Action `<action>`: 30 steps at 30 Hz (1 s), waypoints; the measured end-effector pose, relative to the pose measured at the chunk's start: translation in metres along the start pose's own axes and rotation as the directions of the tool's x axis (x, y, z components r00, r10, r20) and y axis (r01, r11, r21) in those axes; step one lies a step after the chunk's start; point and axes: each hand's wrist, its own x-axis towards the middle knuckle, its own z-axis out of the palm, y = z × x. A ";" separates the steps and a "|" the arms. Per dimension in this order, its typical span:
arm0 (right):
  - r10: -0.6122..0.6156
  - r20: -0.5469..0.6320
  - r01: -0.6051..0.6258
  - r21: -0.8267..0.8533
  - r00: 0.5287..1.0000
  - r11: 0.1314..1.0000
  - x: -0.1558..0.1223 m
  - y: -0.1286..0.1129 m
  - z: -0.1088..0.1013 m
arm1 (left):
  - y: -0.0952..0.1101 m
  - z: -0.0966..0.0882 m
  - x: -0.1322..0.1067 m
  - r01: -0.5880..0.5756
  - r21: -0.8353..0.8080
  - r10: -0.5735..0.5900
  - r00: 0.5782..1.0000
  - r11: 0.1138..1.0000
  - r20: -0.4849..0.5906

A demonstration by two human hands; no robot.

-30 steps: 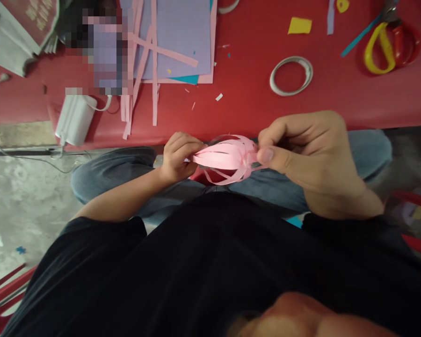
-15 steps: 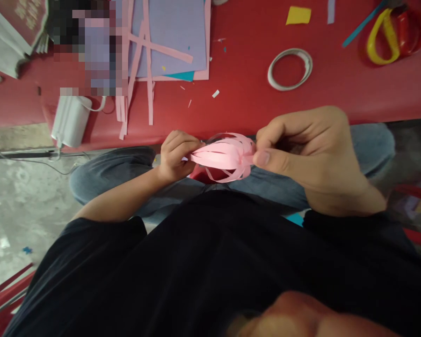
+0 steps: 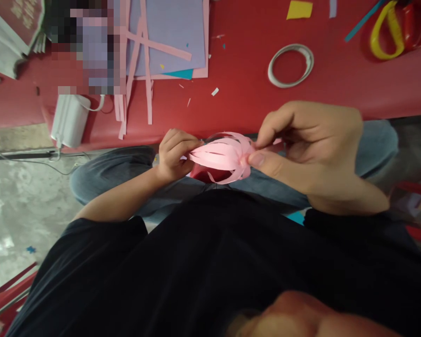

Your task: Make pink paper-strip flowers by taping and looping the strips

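Over my lap, just off the table's front edge, I hold a pink paper-strip lantern (image 3: pixel 221 157), its strips bowed outward into a rounded, hollow shape. My left hand (image 3: pixel 177 154) is closed on its left end, where the strips come together. At the right end, my right hand (image 3: pixel 312 150) pinches the gathered strips between thumb and forefinger. A bit of pink paper shows behind the right forefinger. The curled fingers hide the exact grip of both hands.
On the red table (image 3: pixel 238 103) lie a tape roll (image 3: pixel 271 70), scissors with yellow and red handles (image 3: pixel 375 35), a yellow paper piece (image 3: pixel 299 9), lilac sheets (image 3: pixel 175 28) and loose pink strips (image 3: pixel 149 93). A white power bank (image 3: pixel 70 121) sits at the left edge.
My right thumb and forefinger have shifted slightly left onto the lantern's gathered end, and the hand has opened up a little. The left hand has stayed nearly still.
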 end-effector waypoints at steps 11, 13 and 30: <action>-0.749 -0.032 0.666 -0.432 0.662 0.607 0.008 0.035 0.001 | -0.001 0.001 -0.008 0.037 0.065 -0.036 0.999 0.997 -0.022; -0.822 -0.004 0.708 -0.505 0.570 0.494 0.011 0.041 0.000 | -0.001 0.002 -0.007 0.030 0.045 -0.029 0.999 0.999 -0.025; -0.895 -0.040 0.749 -0.531 0.445 0.396 0.024 0.050 0.012 | 0.005 0.001 0.002 0.044 -0.013 -0.044 0.999 0.999 -0.003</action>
